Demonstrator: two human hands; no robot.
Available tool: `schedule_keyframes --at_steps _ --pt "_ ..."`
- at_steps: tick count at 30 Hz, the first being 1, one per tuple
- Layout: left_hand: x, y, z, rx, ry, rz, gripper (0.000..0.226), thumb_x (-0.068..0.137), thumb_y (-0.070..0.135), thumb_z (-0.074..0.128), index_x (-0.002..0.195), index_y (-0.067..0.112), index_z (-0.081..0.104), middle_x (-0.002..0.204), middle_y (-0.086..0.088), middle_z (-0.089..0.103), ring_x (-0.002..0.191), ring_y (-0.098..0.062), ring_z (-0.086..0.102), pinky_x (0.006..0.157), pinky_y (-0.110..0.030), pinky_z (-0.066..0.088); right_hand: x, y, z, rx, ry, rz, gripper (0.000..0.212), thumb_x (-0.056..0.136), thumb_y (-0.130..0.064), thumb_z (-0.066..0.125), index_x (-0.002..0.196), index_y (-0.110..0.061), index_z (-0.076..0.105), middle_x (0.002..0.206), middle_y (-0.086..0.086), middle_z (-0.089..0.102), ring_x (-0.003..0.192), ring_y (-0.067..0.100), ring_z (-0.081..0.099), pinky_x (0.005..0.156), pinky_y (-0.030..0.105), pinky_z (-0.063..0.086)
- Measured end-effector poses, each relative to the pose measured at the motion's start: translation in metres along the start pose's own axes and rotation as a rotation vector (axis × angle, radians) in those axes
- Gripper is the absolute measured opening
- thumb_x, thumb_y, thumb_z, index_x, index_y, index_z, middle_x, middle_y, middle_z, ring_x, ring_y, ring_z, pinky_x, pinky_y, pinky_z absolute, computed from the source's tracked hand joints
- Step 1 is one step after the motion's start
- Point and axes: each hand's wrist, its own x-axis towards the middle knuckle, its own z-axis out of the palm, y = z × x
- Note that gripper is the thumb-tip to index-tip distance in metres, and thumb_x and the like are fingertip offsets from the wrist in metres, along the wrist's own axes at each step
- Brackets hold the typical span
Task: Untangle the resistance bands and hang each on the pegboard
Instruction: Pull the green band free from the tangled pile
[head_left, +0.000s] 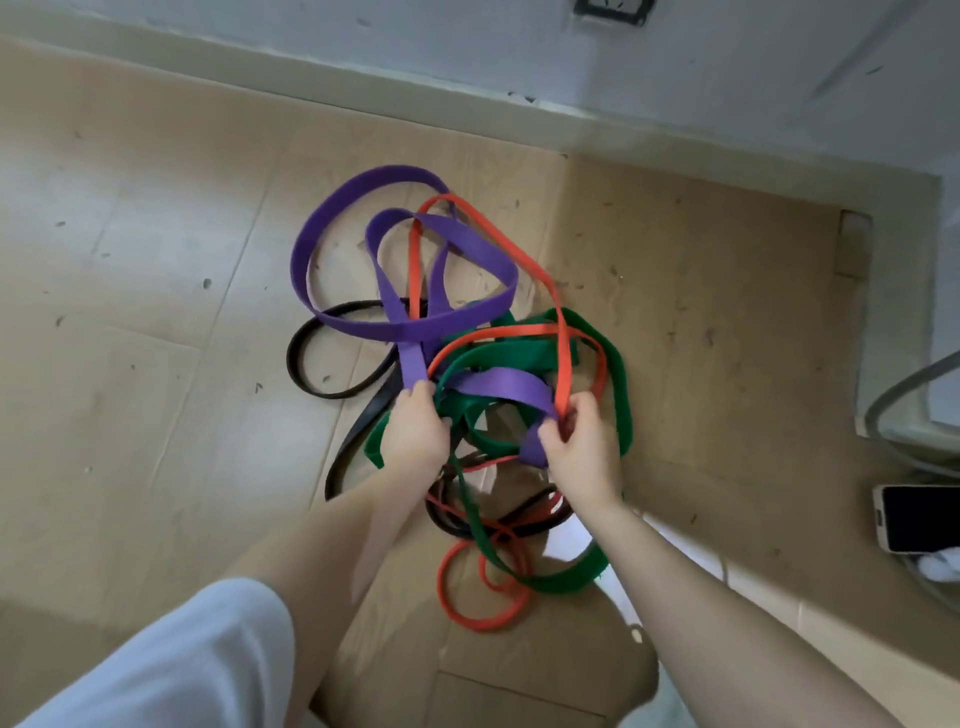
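Head view, one frame. Item: four flat looped bands, tangled in one heap on sheets of brown cardboard (701, 322) laid over the floor, near the foot of a pale wall (727, 62). One purple band (415, 327), wide, matte and woven-looking, rises in big open loops at the far side of the heap. One orange-red band (563, 332), narrow and smooth, arches through the purple loops and coils again in a small ring at the near end. One green band (621, 384), wide and matte, wraps the right side and runs down to the near edge. One black band (306, 376), narrow and slightly glossy, lies flat at the left and threads under the others. My left hand (418, 423), back up and wrist straight, has its fingers curled down into the knot where a purple strand comes down to it; exactly which band it holds I cannot tell. My right hand (582, 441), turned palm inward, pinches a fold of the purple band between thumb and fingers, with the orange-red band passing at my fingertips. Both forearms are bare and reach forward; one white-clothed knee (171, 660) shows lower left. One phone (914, 519), dark screen up, lies at the right edge, well apart from the heap.
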Motion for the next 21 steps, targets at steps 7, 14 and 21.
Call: schedule_keyframes --at_steps 7,14,21 --pt "-0.003 0.012 -0.039 -0.618 -0.165 0.101 0.015 0.090 0.000 0.055 0.099 0.011 0.057 0.092 -0.004 0.061 0.075 -0.016 0.060 0.056 -0.020 0.050 0.005 -0.018 -0.023 0.341 0.102 0.014 0.026 0.088 -0.015 0.061 0.077 -0.030 0.043 0.071 -0.004 0.051 0.045 0.017 0.051 0.045 0.021 0.040" --pt "-0.050 0.060 -0.110 -0.809 -0.394 0.321 0.023 0.089 -0.004 0.052 0.089 0.016 0.064 0.073 0.004 0.071 0.071 -0.016 0.061 0.071 -0.032 0.042 -0.020 -0.049 -0.039 0.132 -0.047 -0.143 0.025 0.072 -0.016 0.075 0.078 -0.027 0.054 0.083 0.002 0.060 0.077 0.023 0.056 0.073 0.037 0.045" --pt "-0.118 0.071 -0.164 -0.731 -0.353 0.452 0.022 0.090 -0.005 0.048 0.103 0.006 0.062 0.069 0.007 0.070 0.059 -0.002 0.062 0.055 -0.014 0.048 -0.066 -0.083 -0.095 0.477 -0.258 -0.048 0.019 0.086 0.003 0.058 0.074 -0.010 0.053 0.058 -0.001 0.060 0.050 0.005 0.055 0.059 0.021 0.048"
